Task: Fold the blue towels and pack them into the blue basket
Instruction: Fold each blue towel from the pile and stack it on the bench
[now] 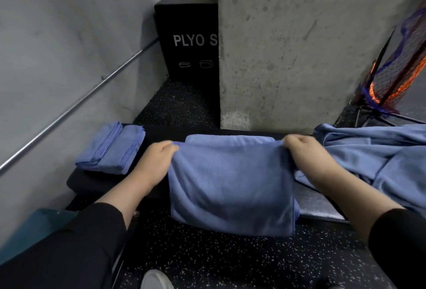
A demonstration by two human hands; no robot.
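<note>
Here we hold one blue towel by its upper corners, our left hand and right hand each pinching the cloth, its lower half draped over the front edge of the black bench. Folded towels lie at the bench's left end; an unfolded heap lies to our right.

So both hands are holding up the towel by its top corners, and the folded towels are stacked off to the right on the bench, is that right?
Not quite. In the head view the folded towels sit to the left on the bench, not the right; the unfolded pile is on the right. The rest stands: the left hand and right hand pinch the top corners of the towel.
</note>
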